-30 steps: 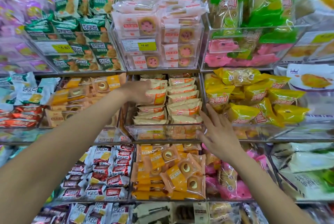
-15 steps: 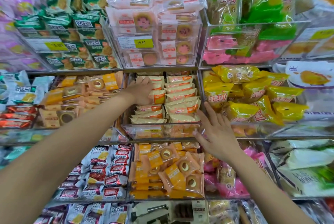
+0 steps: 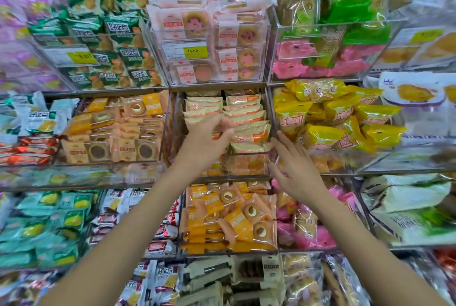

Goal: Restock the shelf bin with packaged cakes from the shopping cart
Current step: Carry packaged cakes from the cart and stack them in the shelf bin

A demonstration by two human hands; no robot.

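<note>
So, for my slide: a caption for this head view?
Left hand reaches into the cream-wrapped cakes; right hand open at the bin.
</note>
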